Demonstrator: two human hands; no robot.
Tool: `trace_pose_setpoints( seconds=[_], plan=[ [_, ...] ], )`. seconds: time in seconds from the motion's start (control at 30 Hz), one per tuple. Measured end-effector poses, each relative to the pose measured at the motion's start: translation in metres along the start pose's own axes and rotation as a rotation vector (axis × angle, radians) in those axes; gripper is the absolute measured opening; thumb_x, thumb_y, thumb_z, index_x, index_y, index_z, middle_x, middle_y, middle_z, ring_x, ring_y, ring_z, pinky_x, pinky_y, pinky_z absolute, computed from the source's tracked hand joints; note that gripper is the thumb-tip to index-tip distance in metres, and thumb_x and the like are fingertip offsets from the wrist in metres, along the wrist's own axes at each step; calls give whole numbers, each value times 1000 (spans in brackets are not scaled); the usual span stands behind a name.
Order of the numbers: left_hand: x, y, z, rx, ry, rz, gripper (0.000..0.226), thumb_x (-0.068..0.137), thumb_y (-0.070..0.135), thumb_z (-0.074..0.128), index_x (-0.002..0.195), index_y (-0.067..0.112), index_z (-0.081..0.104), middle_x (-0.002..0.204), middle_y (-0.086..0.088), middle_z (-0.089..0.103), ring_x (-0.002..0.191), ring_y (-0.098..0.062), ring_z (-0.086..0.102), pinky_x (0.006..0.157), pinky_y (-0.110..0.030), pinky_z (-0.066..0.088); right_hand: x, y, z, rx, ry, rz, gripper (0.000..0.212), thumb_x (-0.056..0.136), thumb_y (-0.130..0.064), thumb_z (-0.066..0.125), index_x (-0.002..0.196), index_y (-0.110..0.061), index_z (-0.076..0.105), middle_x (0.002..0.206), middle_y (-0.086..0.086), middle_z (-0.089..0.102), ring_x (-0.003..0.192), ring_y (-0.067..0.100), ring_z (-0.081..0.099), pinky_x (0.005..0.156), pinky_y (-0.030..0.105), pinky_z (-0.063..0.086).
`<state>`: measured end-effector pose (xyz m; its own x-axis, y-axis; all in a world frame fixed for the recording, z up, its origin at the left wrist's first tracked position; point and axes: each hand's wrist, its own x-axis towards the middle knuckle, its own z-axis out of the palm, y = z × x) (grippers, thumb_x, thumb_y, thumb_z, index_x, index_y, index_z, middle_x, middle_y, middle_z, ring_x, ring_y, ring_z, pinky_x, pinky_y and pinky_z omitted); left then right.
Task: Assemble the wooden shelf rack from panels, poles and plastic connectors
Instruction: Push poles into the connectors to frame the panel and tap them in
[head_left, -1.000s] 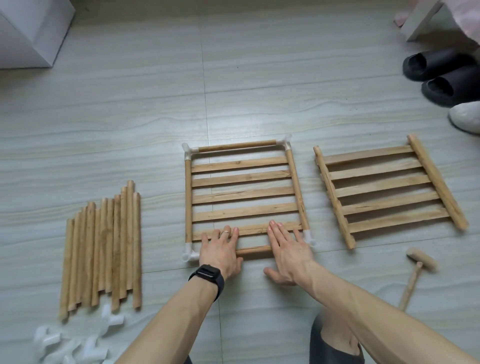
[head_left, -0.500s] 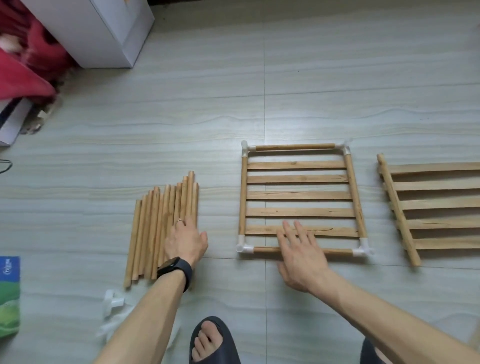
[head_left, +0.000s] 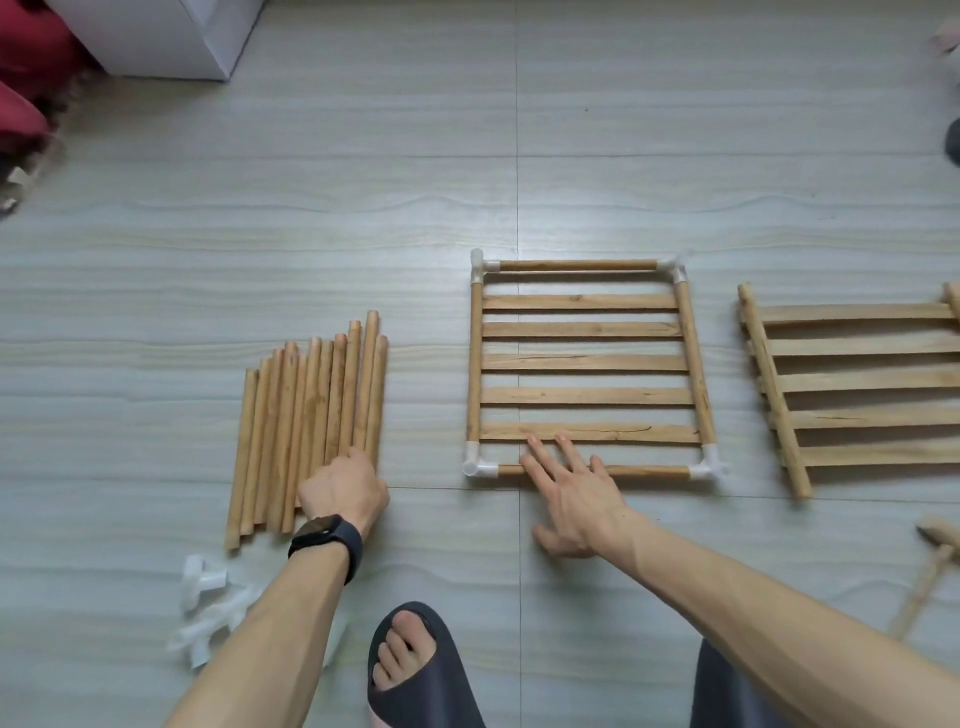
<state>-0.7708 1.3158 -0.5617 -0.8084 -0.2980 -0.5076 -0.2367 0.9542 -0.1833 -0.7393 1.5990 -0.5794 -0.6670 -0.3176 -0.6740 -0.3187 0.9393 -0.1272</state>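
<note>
A slatted wooden panel (head_left: 586, 362) lies flat on the floor, framed by poles with white plastic connectors (head_left: 477, 462) at its corners. My right hand (head_left: 574, 499) rests open on its near pole, fingers spread over the nearest slat. To the left lies a row of several loose wooden poles (head_left: 306, 415). My left hand (head_left: 344, 488), with a black watch on the wrist, curls its fingers around the near end of one of the rightmost poles. A second, unframed slatted panel (head_left: 852, 384) lies at the right, partly cut off by the frame edge.
Loose white connectors (head_left: 208, 597) lie at the lower left by my left forearm. A small wooden mallet (head_left: 930, 566) sits at the lower right. My foot in a dark slipper (head_left: 415, 670) is at the bottom. A white box (head_left: 156, 36) and red cloth (head_left: 26, 67) are at the far left.
My left hand left the framed panel, moved left to the pole pile and curled its fingers on a pole. My right hand stayed on the panel's near edge. The view shifted left.
</note>
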Motion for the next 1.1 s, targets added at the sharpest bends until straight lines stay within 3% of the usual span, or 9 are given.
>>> trace_pose_setpoints(
  seconds=[0.23, 0.37, 0.47, 0.53, 0.63, 0.77, 0.9, 1.0, 1.1],
  plan=[
    [-5, 10, 6, 33, -19, 30, 23, 97, 29, 46, 102, 19, 65, 93, -1, 66, 78, -26, 58, 71, -32, 48, -2, 9, -5, 6, 9, -19, 92, 91, -61, 51, 162, -23, 6, 170, -2, -16, 157, 34, -9, 119, 60, 23],
    [-5, 10, 6, -155, 18, 15, 25, 98, 40, 46, 99, 19, 59, 99, -6, 68, 81, -28, 56, 73, -33, 46, -5, 6, -1, 34, 127, 24, 92, 94, -67, 42, 163, -19, 5, 170, 6, -12, 157, 36, -4, 125, 57, 11],
    [-7, 12, 4, -276, 65, 60, 26, 98, 45, 49, 92, 21, 55, 92, -5, 67, 80, -28, 61, 74, -35, 51, -8, 10, 4, 80, 226, 228, 108, 89, -81, 35, 161, -14, -12, 165, 22, -21, 154, 46, -10, 124, 58, 3],
    [-9, 14, 4, -354, 71, 101, 25, 99, 46, 50, 96, 22, 57, 90, -2, 66, 81, -25, 62, 71, -35, 53, -11, 18, 8, 124, 162, 334, 116, 88, -83, 37, 159, -8, -17, 163, 27, -22, 153, 48, -12, 123, 59, 1],
    [-12, 23, 4, -510, 60, 191, 29, 100, 46, 54, 110, 20, 60, 96, 1, 67, 86, -20, 62, 68, -32, 50, -15, 29, 16, 109, 88, 340, 120, 87, -81, 39, 158, -2, -17, 164, 28, -20, 153, 45, -13, 126, 55, 3],
    [-19, 39, 4, -627, 72, 315, 30, 100, 46, 55, 113, 20, 61, 101, 3, 70, 89, -19, 65, 75, -34, 53, -16, 39, 18, 116, 99, 305, 124, 81, -86, 39, 160, -5, -13, 166, 23, -16, 155, 40, -12, 127, 48, 4],
    [-31, 57, 1, -597, 95, 431, 27, 99, 50, 53, 111, 26, 60, 97, 7, 70, 85, -18, 67, 75, -41, 58, -18, 45, 9, 143, 59, 307, 127, 77, -91, 38, 161, -11, -11, 168, 17, -15, 156, 34, -11, 127, 48, 5],
    [-42, 66, 3, -489, 107, 545, 24, 98, 55, 50, 109, 35, 58, 92, 13, 67, 81, -13, 64, 70, -38, 56, -25, 42, -10, 290, 63, 319, 126, 74, -95, 38, 163, -15, 2, 170, 16, -4, 157, 33, -4, 127, 51, 6],
    [-54, 71, 12, -379, 148, 679, 24, 98, 56, 48, 111, 37, 54, 94, 13, 63, 82, -13, 62, 64, -33, 51, -32, 30, -31, 620, 316, 306, 112, 66, -97, 44, 148, -21, 43, 157, 11, 39, 146, 28, 34, 119, 45, 31]
  ],
)
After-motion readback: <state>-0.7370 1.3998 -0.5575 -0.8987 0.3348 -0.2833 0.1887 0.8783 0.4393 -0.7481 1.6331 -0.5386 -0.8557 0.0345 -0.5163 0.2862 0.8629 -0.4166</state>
